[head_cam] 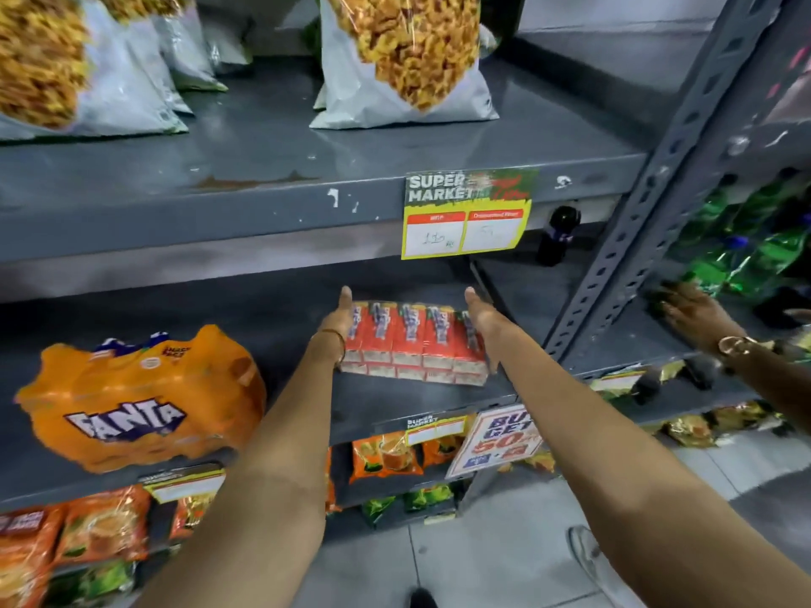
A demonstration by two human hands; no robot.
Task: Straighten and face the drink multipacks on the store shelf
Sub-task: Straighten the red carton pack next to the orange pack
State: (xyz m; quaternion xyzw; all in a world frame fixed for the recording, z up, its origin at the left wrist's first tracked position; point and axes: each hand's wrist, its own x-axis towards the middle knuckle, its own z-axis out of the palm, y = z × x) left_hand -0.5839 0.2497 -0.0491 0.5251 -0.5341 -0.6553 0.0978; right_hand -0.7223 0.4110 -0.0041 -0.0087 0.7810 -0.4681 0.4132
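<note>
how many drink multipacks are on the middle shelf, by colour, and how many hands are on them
Orange Fanta multipack: 1
Red juice-carton multipack: 1
Total multipacks: 2
Hands on the red pack: 2, the left hand and the right hand, one flat against each end
</note>
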